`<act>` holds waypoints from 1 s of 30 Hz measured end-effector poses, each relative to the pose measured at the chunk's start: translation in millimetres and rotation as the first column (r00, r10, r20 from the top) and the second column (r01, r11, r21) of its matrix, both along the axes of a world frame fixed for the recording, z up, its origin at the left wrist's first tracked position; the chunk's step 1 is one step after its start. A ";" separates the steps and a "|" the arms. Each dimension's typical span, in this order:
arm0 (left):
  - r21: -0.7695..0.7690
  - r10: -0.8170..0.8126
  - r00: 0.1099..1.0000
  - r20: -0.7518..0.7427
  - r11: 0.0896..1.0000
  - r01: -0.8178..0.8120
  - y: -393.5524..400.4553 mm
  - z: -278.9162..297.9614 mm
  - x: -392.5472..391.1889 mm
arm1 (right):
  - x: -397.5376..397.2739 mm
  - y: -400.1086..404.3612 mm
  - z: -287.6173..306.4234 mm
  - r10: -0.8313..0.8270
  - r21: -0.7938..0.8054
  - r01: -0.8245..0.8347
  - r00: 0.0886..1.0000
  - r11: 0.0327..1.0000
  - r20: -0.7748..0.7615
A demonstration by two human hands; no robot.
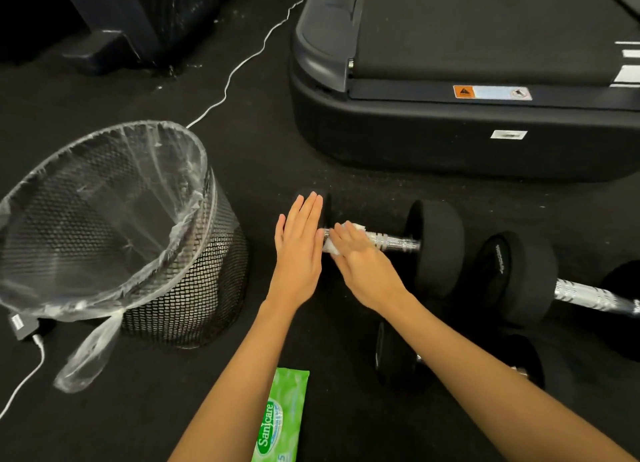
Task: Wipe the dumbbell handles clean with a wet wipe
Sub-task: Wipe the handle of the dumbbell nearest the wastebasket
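The right hand [360, 253] curled around a wet wipe [330, 248] on the first dumbbell's handle [394, 242]. The left hand [299, 243], fingers straight, apparently pressed its left weight [325, 207]; bare floor [277, 156] lay beyond.

dumbbell handle [391, 241]: shiny knurled chrome metal | round black dumbbell heads [438, 247]: matt rubbery | black mesh bin [194, 288]: perforated metal, clear crinkled glossy plastic liner [104, 191] | green wipes pack [282, 420]: glossy plastic film
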State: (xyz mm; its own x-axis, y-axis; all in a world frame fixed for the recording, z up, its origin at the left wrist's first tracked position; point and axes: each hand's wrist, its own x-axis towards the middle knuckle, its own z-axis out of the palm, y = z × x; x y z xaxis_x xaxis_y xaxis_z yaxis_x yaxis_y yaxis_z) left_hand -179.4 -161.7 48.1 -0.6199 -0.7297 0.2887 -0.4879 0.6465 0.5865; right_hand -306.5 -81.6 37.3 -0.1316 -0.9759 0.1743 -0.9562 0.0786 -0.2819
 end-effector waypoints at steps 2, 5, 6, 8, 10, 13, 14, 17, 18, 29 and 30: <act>-0.003 -0.005 1.000 0.001 1.000 0.005 0.4 0.6 -0.3 | -6.4 8.7 1.9 -0.007 -0.025 0.007 1.000 1.000 0.018; -0.015 0.009 1.000 0.021 1.000 -0.009 1.4 0.1 -0.7 | -10.3 -5.0 0.5 -0.069 -0.001 0.069 0.998 0.998 -0.011; -0.020 0.011 1.000 0.029 1.000 -0.010 1.8 -0.2 -0.9 | -8.6 -12.6 -0.9 -0.074 0.009 0.074 0.997 0.997 -0.035; -0.027 0.007 0.999 0.034 1.000 -0.006 1.7 -0.9 -0.3 | -2.9 -21.9 -1.6 -0.036 0.044 0.040 0.996 0.998 -0.079; -0.034 0.003 1.000 0.031 0.999 -0.002 1.8 -2.1 1.0 | -1.5 -17.4 -3.5 0.021 0.076 -0.011 0.991 0.997 -0.130; -0.043 0.000 0.999 0.032 0.999 0.001 3.2 -2.7 1.6 | -4.3 4.4 -9.4 -0.010 0.047 0.015 0.993 0.999 -0.120; -0.051 0.002 0.999 0.033 0.999 -0.001 3.0 -3.0 1.6 | -3.7 9.3 -11.2 -0.037 0.041 0.043 0.991 0.998 -0.130; -0.070 0.006 0.999 0.043 0.998 -0.003 2.1 -5.2 1.3 | 2.9 4.5 -15.4 -0.152 0.066 0.160 0.982 0.985 -0.114; -0.068 0.002 0.999 0.045 0.998 0.001 1.7 -5.5 1.1 | 4.7 -0.9 -15.2 -0.180 0.067 0.187 0.979 0.980 -0.099; -0.252 0.105 0.983 0.152 0.966 -0.064 4.2 -8.7 -2.1 | -7.6 4.6 -8.2 -0.035 -0.012 0.034 0.997 0.999 -0.074; -0.270 0.114 0.980 0.163 0.961 -0.066 4.3 -8.5 -2.8 | -4.0 0.8 -8.9 -0.027 0.008 0.028 0.997 1.000 -0.071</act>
